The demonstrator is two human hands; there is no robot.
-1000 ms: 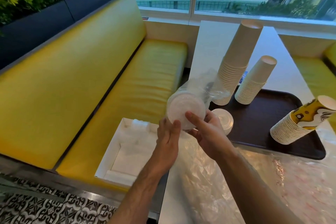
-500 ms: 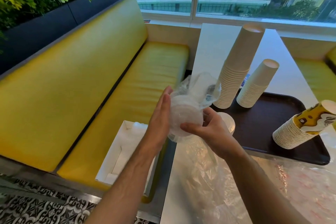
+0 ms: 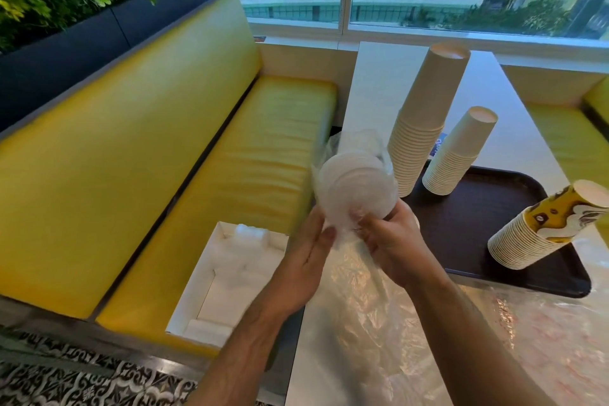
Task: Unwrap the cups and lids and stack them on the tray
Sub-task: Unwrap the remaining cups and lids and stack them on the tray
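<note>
We held a stack of white lids (image 3: 357, 188), half out of its clear plastic wrap (image 3: 342, 227), in the air over the left edge of the desk (image 3: 379, 82), just in front of the dark tray (image 3: 487, 208). Our right hand (image 3: 392, 242) grasped the stack from below, fingers curled around its lower rim. Our left hand (image 3: 303, 260) was blurred; its fingers lay fairly straight against the wrap hanging under the lids, and we could not tell whether they pinched it.

On the tray, near its left side, stood a tall stack of white cups (image 3: 425, 115) upside down, and just beside it a shorter stack of white cups (image 3: 458, 155). A stack of yellow printed cups (image 3: 540, 227) stood tilted near the tray's right edge.

Loose clear plastic sheeting (image 3: 395, 323) covered the near part of the desk. A white open box (image 3: 224, 277) sat on the yellow bench (image 3: 164, 175) just beside the desk's left edge.
</note>
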